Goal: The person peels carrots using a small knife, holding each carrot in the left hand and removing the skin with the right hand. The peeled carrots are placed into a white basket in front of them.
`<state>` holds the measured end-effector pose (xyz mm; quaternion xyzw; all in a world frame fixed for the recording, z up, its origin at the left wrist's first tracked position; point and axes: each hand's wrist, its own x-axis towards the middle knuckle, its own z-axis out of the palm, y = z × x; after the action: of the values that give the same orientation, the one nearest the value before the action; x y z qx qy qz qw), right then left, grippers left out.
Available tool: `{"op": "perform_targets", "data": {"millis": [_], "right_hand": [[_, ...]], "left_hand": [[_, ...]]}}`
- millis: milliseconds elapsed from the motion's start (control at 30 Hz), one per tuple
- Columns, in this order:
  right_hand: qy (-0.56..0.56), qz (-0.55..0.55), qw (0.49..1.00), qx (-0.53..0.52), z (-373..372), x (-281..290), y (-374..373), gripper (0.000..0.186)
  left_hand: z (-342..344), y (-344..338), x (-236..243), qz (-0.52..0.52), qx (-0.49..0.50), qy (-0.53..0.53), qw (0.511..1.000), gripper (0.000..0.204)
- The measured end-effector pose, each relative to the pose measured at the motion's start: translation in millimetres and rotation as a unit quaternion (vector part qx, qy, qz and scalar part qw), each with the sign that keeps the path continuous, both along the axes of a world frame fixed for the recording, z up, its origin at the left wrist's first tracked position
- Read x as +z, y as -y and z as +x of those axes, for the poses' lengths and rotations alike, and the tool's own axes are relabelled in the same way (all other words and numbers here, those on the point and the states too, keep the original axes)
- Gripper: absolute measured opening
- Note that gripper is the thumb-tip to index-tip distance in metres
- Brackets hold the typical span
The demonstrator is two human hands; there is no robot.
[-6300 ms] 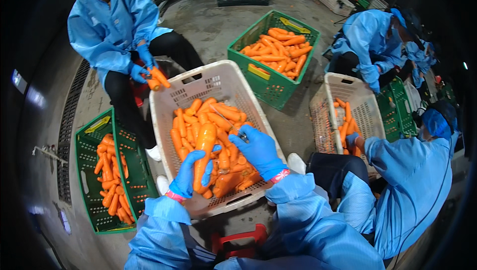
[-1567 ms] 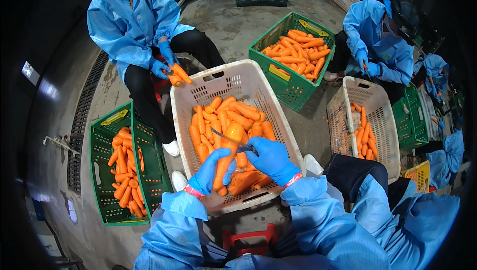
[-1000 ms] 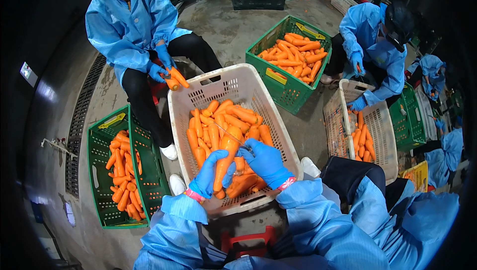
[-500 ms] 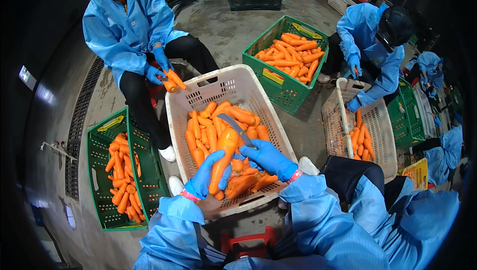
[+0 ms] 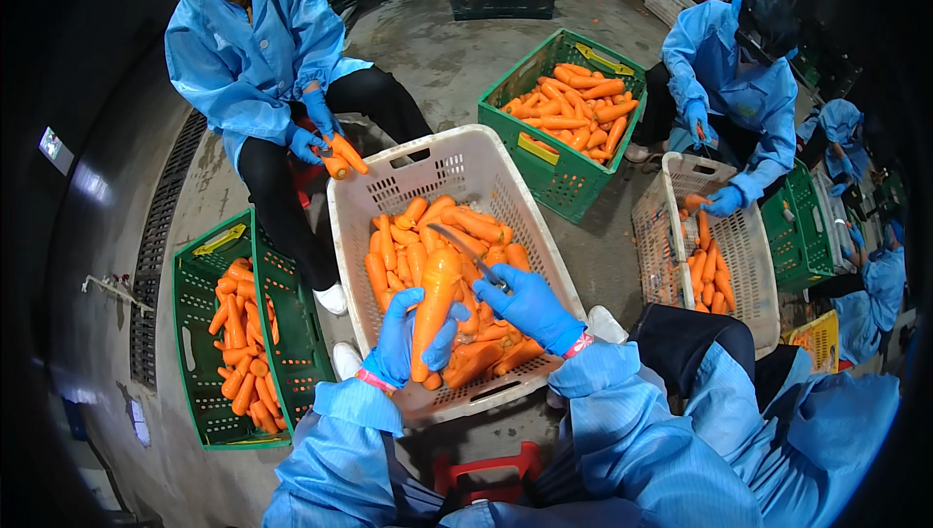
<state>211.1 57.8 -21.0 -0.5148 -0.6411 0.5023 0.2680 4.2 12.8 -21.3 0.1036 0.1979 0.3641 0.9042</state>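
Observation:
My left hand [image 5: 398, 339], blue-gloved, grips a large peeled carrot [image 5: 434, 309] upright, its thick end upward. My right hand [image 5: 525, 309], also gloved, is closed on the handle of a knife [image 5: 459, 241], whose curved metal blade points up-left just beside the carrot's top. Both hands are over a white perforated basket [image 5: 384, 178] heaped with carrots [image 5: 394, 246]; some lower pieces are hidden behind my hands.
A co-worker [image 5: 253, 62] opposite holds carrots; another [image 5: 729, 91] bends over a second white basket [image 5: 739, 285], beside a further worker [image 5: 816, 450]. Green crates [image 5: 194, 353] [image 5: 544, 178] of carrots flank mine. A drain grate [image 5: 160, 256] runs left; a red stool [image 5: 486, 470] is below me.
The carrot and knife in my hands have shifted slightly since half a second ago. The right-side co-worker's lower hand has moved rightward, with a carrot now showing beside it at the basket.

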Motion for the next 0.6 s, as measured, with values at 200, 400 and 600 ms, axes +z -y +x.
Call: {"op": "perform_targets", "data": {"millis": [200,400,600], "right_hand": [[0.074,0.095,0.988,0.096,-2.1,-1.1,4.4,0.034],[-0.027,-0.081,0.996,-0.014,0.9,1.2,-1.8,0.031],[-0.064,-0.114,0.987,-0.095,7.2,0.0,-11.4,0.031]], "left_hand": [[-3.2,0.2,-9.6,0.018,-0.026,0.054,0.998,0.066],[-3.8,-0.3,-14.6,0.039,-0.031,0.057,0.997,0.062],[-4.8,-0.6,-6.9,0.065,-0.015,0.067,0.996,0.065]]}}
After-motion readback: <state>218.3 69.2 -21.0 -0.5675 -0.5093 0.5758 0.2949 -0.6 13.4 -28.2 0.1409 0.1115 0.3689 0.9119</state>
